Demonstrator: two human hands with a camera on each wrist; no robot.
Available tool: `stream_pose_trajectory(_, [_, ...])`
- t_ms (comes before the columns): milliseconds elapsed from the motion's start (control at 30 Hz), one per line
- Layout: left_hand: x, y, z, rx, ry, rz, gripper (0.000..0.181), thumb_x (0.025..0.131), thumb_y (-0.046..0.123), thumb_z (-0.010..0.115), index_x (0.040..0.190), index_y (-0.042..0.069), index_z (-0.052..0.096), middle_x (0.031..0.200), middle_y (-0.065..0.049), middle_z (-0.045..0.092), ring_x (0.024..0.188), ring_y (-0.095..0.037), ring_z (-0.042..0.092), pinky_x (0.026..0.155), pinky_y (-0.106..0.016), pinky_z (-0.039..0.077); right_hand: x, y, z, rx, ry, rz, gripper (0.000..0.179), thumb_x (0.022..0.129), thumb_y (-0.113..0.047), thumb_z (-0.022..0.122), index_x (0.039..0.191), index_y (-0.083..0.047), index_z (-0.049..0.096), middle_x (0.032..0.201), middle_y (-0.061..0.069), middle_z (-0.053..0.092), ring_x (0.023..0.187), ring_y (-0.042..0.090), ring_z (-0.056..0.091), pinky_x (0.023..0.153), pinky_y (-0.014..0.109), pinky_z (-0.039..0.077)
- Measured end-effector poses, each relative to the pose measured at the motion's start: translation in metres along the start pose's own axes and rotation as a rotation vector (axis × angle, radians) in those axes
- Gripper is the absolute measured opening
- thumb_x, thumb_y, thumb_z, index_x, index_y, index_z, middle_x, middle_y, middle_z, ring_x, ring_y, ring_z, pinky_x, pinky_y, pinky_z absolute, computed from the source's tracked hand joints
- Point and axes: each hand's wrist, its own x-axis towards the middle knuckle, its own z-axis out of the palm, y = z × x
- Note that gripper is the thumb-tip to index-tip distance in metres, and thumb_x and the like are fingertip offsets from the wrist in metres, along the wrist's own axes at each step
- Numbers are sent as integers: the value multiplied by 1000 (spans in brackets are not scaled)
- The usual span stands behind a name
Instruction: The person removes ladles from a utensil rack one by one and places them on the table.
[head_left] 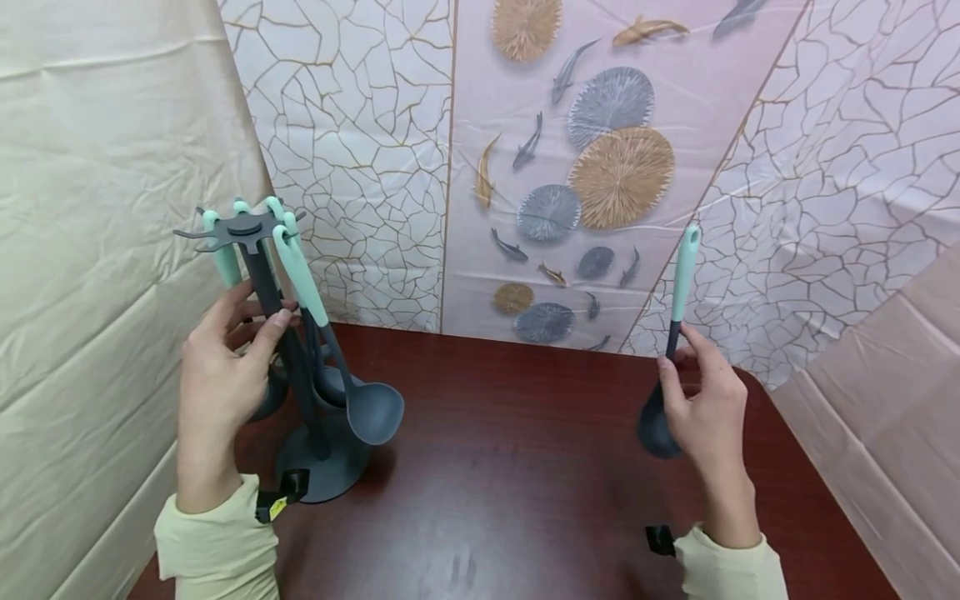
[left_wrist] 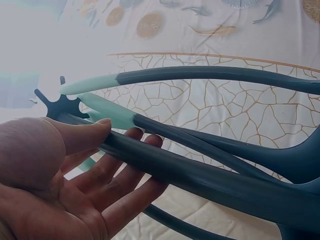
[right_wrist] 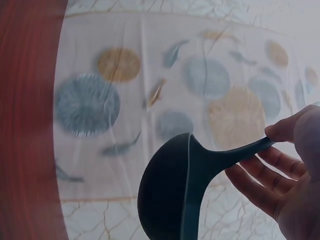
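The left hand (head_left: 225,358) is gripping the stand (head_left: 299,385) by its post, left of frame, with thumb and fingers curling round it. The right hand (head_left: 708,396) is pinching the ladle (head_left: 680,296) at its dark neck, right of frame; the bowl is pointing down and appears to be hanging clear of the desk (head_left: 495,475).

Judgement: sound handling is calling for a steady left hold and right fingers preventing the neck from turning. Whether the stand is sitting fully flat cannot be told.

Other utensils are hanging from the stand's hooks by mint handles. One hung ladle (head_left: 375,414) is projecting toward frame centre and would probably be obstructing an approach from that side. A plain cloth (head_left: 97,250) is hanging near the left hand; patterned cloth (head_left: 517,167) is covering the rear.
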Motion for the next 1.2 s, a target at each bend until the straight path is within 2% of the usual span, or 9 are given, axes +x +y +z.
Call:
stream_pose_trajectory(300, [0,1,-1,12,1,5,51,107,30,64,157,32,52,124,-7,71,116,-31,71,75,-12,50,-4,33,-18,-66,-30,25,51,92,3,77,141,-2,65,97,21,70,83,-18,52,72,-3,41])
stream_pose_trajectory(500, [1,2,-1,15,-8,-6,52,108,32,64,158,31,51,125,-7,71,118,-31,71,77,-14,50,-10,45,-35,-135,-50,23,54,91,4,76,143,-3,64,95,22,70,82,-22,47,76,-2,39])
stream_pose_trajectory(600, [1,2,-2,10,-9,-4,52,107,32,64,158,31,51,124,-6,71,118,-31,71,77,-14,50,-12,52,-42,-181,-58,22,56,91,5,75,146,-4,63,95,23,69,80,-8,54,78,5,38])
stream_pose_trajectory(767, [3,0,-2,7,-6,2,51,107,31,64,157,32,52,124,-5,71,116,-30,71,75,-12,51,-15,61,-52,-262,-76,47,58,92,5,73,148,-3,60,96,25,66,79,34,61,76,28,39])
stream_pose_trajectory(900, [3,-1,-3,12,-9,-3,51,107,31,64,157,32,52,124,-5,71,116,-29,71,75,-13,51,-14,67,-62,-306,-77,92,57,93,3,74,148,-5,60,97,24,65,81,43,65,75,15,35])
stream_pose_trajectory(967, [3,-2,-3,9,-11,-5,51,107,30,64,157,32,52,124,-5,70,115,-27,71,74,-13,52,-14,70,-67,-325,-75,124,58,93,2,74,149,-6,60,97,24,66,79,33,66,75,7,31])
stream_pose_trajectory(1033, [3,-2,-3,7,-14,-8,51,107,31,65,157,32,52,124,-5,70,114,-26,70,73,-13,52,-15,75,-71,-337,-78,152,58,93,1,75,148,-7,61,98,24,67,78,8,64,76,2,28])
stream_pose_trajectory(1133, [4,-2,-3,3,-18,-9,52,107,31,65,157,32,52,123,-4,70,112,-22,70,72,-14,53,-18,83,-77,-350,-87,190,57,92,2,76,147,-6,62,98,23,67,81,-23,41,73,6,30])
stream_pose_trajectory(1200, [4,-2,-3,-3,-19,-3,52,107,31,66,157,32,53,123,-4,70,110,-16,70,72,-14,53,-21,89,-80,-361,-94,205,57,92,2,76,147,-6,62,98,24,66,82,-28,33,70,12,33])
